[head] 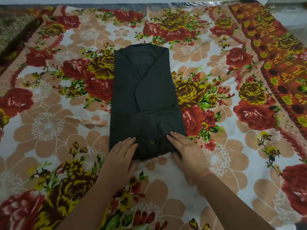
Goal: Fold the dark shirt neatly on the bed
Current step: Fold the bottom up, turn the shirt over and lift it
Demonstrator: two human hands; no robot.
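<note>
1. Shirt (146,90): lies flat at the centre of the bed, folded into a narrow rectangle. The long axis runs 6 to 12 o'clock. The collar (141,52) end points to 12 o'clock, away from the person. The fabric is dark, matte and plain. The side panels are folded inward, and one edge crosses diagonally from 1 o'clock toward the middle. The 6 o'clock end is doubled up into a thicker band with a rounded near edge. A small round metal snap (152,141) shows on this band.

2. Left hand (120,155): rests on the band's 7 o'clock corner, fingers straight and flat on the cloth, thumb at the near edge.

3. Right hand (187,150): rests on the 5 o'clock corner in the same manner, fingers extended, not curled. Neither hand encloses the cloth. A thin orange thread (205,173) circles its wrist.

4. Sheet (216,163): a smooth white ground printed with red roses, yellow-brown blooms and tan flowers, with a patterned red border at 3 o'clock.
</note>
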